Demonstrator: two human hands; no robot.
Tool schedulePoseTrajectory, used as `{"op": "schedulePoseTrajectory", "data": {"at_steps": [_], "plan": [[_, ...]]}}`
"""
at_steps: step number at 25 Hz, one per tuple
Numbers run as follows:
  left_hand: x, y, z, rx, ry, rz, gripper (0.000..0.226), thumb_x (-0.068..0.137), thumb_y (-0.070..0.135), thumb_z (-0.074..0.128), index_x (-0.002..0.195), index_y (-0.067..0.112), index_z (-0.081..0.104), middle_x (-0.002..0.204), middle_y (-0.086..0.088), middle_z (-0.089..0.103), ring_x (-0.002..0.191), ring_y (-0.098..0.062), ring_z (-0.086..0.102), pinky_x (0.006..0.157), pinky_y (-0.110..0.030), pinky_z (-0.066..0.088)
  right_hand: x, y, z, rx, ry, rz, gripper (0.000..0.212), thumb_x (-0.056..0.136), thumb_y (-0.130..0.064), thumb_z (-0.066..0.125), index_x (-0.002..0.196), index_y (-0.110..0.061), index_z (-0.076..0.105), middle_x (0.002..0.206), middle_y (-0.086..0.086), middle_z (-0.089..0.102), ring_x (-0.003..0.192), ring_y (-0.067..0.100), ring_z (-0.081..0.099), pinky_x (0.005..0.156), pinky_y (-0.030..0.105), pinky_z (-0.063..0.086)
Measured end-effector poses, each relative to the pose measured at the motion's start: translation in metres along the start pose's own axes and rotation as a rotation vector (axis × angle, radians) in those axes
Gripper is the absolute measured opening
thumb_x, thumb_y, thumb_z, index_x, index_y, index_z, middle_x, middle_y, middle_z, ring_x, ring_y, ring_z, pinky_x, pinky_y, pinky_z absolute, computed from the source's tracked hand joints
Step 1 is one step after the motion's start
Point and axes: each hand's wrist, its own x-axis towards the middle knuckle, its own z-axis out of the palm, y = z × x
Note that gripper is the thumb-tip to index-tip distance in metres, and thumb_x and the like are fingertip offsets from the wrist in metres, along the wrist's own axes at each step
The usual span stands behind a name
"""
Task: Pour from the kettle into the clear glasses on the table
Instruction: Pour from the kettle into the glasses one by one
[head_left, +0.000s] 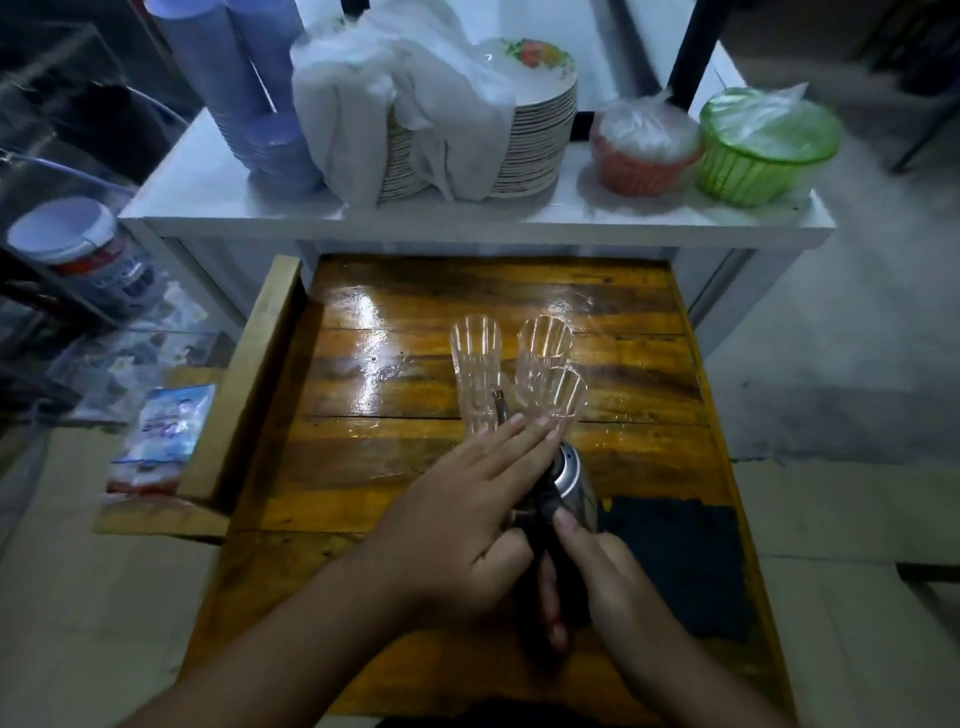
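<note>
Steel kettle (574, 480) sits on the wooden table (395, 467), just on my side of the three clear glasses (519, 371), which stand upright in a tight cluster. Its thin spout (500, 408) runs away from me and slightly left, tip level with the gap between the left glass (475, 364) and the nearest glass (563, 397). Long axis of the kettle, black handle (553, 561) to spout, lies roughly straight out from my body toward that cluster. Right hand (602, 577) is wrapped round the handle, thumb laid along its top, fingers curled underneath. Left hand (467, 519) lies flat and spread across the kettle's top, fingertips (540, 423) almost reaching the nearest glass; it grips nothing, only presses. Whether the lid is seated beneath that palm I cannot tell. Glasses look empty. Judgement: the right hand carries the pour; a short tip forward should suffice, and the nearest glass stands close enough to be knocked.
</note>
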Motion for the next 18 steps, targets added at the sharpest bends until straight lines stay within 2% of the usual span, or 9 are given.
{"op": "schedulePoseTrajectory", "data": {"at_steps": [3,8,11,15,18], "plan": [[-0.003,-0.018,-0.001,-0.032,-0.028,0.019,0.078,0.083,0.039,0.032,0.157,0.030,0.010,0.164,0.013,0.007,0.148,0.002,-0.004,0.121,-0.034,0.007,0.004,-0.002,0.013,-0.019,0.029,0.055,0.076,0.087,-0.074,0.035,0.053,-0.013,0.064,0.053,0.011,0.060,0.053,0.024,0.063,0.063,0.032,0.052],[-0.006,-0.032,-0.006,-0.092,-0.053,0.048,0.075,0.086,0.038,0.035,0.157,0.028,0.012,0.164,0.013,0.008,0.148,0.004,-0.003,0.120,-0.026,0.002,0.001,-0.014,0.028,-0.019,0.082,0.131,0.081,0.086,-0.079,0.034,0.051,-0.013,0.064,0.049,0.012,0.059,0.052,0.026,0.061,0.064,0.034,0.052],[-0.004,-0.036,-0.011,-0.144,-0.066,0.047,0.075,0.084,0.043,0.030,0.156,0.031,0.014,0.164,0.016,0.009,0.147,0.007,-0.003,0.119,-0.026,0.006,-0.003,-0.024,0.032,0.007,0.095,0.152,0.083,0.086,-0.080,0.035,0.053,-0.009,0.063,0.050,0.015,0.057,0.051,0.027,0.058,0.061,0.035,0.051],[-0.006,-0.041,-0.018,-0.158,-0.094,0.035,0.071,0.089,0.042,0.035,0.155,0.038,0.012,0.163,0.020,0.010,0.145,0.010,-0.001,0.118,-0.028,0.013,-0.006,-0.032,0.038,0.005,0.102,0.156,0.080,0.086,-0.080,0.036,0.056,-0.011,0.062,0.051,0.008,0.058,0.050,0.022,0.057,0.060,0.034,0.049],[-0.006,-0.041,-0.020,-0.174,-0.083,0.042,0.067,0.091,0.051,0.030,0.154,0.040,0.012,0.162,0.021,0.013,0.146,0.009,0.002,0.118,-0.030,0.015,-0.007,-0.037,0.039,0.005,0.108,0.179,0.076,0.079,-0.079,0.037,0.057,-0.010,0.061,0.051,0.007,0.056,0.051,0.021,0.056,0.059,0.033,0.049]]}}
